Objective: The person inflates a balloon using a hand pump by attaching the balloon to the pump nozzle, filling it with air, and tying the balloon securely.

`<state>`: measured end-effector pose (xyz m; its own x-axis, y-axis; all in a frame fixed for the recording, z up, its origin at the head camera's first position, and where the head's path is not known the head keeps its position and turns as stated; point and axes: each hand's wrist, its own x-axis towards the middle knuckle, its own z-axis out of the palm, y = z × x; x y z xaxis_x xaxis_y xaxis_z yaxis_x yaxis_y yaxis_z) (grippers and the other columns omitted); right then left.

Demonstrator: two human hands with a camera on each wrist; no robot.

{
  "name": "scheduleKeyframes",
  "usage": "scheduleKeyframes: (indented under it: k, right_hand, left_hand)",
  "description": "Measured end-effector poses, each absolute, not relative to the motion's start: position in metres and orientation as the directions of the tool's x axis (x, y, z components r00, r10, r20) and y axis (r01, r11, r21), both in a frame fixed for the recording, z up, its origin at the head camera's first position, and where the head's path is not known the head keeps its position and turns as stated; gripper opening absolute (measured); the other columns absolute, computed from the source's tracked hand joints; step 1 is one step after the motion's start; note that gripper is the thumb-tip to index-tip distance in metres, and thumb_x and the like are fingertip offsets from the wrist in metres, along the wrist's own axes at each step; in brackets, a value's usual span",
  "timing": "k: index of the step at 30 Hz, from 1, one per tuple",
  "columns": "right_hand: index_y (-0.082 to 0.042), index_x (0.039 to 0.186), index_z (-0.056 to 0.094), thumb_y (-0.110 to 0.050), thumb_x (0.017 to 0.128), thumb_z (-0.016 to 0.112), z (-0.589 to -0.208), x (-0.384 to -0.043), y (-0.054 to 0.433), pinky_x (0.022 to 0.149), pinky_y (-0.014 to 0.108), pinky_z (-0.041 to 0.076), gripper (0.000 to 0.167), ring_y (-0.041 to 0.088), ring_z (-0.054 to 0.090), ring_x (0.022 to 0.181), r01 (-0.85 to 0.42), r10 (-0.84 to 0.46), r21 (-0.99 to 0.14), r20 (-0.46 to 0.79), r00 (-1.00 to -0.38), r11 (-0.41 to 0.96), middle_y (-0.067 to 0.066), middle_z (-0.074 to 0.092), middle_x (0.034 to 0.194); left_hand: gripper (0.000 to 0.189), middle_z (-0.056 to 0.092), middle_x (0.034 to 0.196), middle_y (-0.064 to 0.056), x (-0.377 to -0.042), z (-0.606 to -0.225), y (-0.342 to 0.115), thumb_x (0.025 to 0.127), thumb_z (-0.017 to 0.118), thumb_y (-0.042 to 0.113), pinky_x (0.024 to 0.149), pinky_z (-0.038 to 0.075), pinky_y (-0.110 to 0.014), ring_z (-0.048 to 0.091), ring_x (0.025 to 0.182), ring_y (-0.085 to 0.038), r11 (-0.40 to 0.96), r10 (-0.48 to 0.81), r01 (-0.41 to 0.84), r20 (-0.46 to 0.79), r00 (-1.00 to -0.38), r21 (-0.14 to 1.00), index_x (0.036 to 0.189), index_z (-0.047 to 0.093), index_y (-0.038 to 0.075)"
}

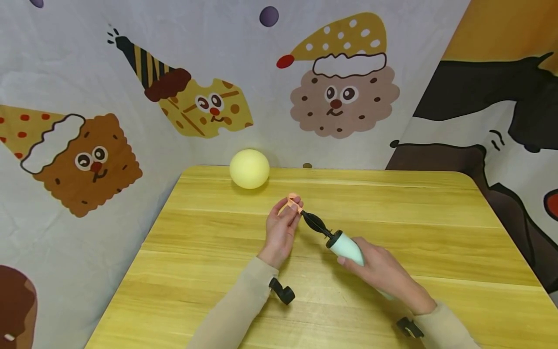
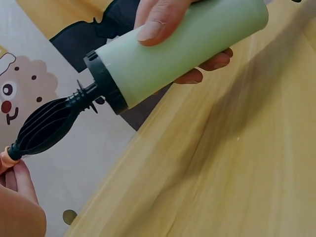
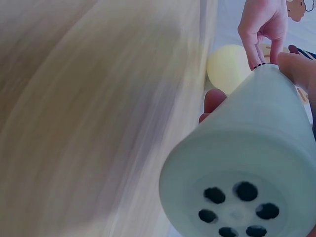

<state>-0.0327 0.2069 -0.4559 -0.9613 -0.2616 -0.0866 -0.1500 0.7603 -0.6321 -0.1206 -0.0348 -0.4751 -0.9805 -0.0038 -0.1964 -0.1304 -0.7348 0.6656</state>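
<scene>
In my right hand (image 1: 383, 269) I grip a pale green balloon pump (image 1: 347, 248) by its barrel, with the black ribbed nozzle (image 1: 315, 223) pointing up and left. My left hand (image 1: 281, 230) pinches a limp orange balloon (image 1: 293, 199) whose neck sits around the nozzle's tip. In the left wrist view the orange neck (image 2: 7, 157) encircles the narrow black end. The right wrist view looks onto the pump's rear end (image 3: 237, 197), which has several dark holes. The pump is held tilted over the table.
A round yellow inflated balloon (image 1: 249, 168) rests near the back edge of the wooden table (image 1: 209, 291). Behind it hangs a white cloth (image 1: 270, 126) printed with cartoon biscuits and cheese. Each sleeve carries a black wrist mount (image 1: 283, 293).
</scene>
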Motion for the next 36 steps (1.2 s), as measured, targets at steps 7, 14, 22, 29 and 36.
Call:
scheduleKeyframes:
  k: [7,14,22,29,36]
  right_hand:
    - [-0.004,0.128,0.058,-0.055,0.097,0.068,-0.453,-0.033,0.202,0.055,0.030,0.048,0.060,0.014,0.054,0.068,-0.146,-0.265,-0.652,-0.088,-0.960,0.744,0.000,0.060,0.084]
    - [-0.004,0.131,0.058,-0.055,0.097,0.068,-0.453,-0.033,0.198,0.055,0.030,0.049,0.062,0.013,0.055,0.069,-0.158,-0.262,-0.640,-0.070,-0.963,0.752,0.001,0.062,0.086]
    - [-0.003,0.133,0.058,-0.055,0.097,0.068,-0.452,-0.034,0.193,0.058,0.031,0.050,0.065,0.013,0.057,0.071,-0.160,-0.258,-0.648,-0.057,-0.965,0.745,0.002,0.064,0.089]
    - [-0.002,0.134,0.057,-0.056,0.097,0.067,-0.453,-0.036,0.191,0.058,0.031,0.051,0.066,0.013,0.058,0.072,-0.145,-0.251,-0.661,-0.067,-0.966,0.736,0.004,0.066,0.091]
    - [0.001,0.134,0.056,-0.052,0.098,0.068,-0.450,-0.041,0.189,0.059,0.031,0.052,0.065,0.017,0.061,0.073,-0.131,-0.218,-0.676,-0.044,-0.975,0.725,0.010,0.067,0.094]
  left_hand:
    - [0.048,0.068,0.128,-0.015,-0.119,-0.476,-0.033,0.099,0.066,-0.003,0.097,0.055,-0.028,0.069,0.114,-0.022,-0.691,-0.027,-0.078,-0.133,-0.991,0.719,0.141,0.043,0.001]
    - [0.048,0.065,0.130,-0.014,-0.117,-0.476,-0.032,0.098,0.064,-0.007,0.092,0.055,-0.026,0.068,0.114,-0.023,-0.703,-0.040,-0.061,-0.125,-0.991,0.709,0.141,0.044,0.003]
    - [0.057,0.064,0.123,-0.009,-0.117,-0.477,-0.030,0.098,0.062,-0.009,0.083,0.051,-0.026,0.067,0.111,-0.022,-0.723,-0.024,-0.081,-0.142,-0.990,0.686,0.146,0.036,0.006]
    - [0.067,0.055,0.139,-0.019,-0.113,-0.479,-0.027,0.101,0.063,0.000,0.096,0.051,-0.032,0.065,0.116,-0.024,-0.714,-0.027,-0.086,-0.150,-0.988,0.695,0.155,0.024,0.008]
    - [0.052,0.056,0.130,-0.010,-0.106,-0.478,-0.029,0.109,0.054,0.034,0.106,0.049,-0.043,0.060,0.115,-0.022,-0.670,0.108,-0.241,-0.230,-0.967,0.702,0.147,0.038,0.002]
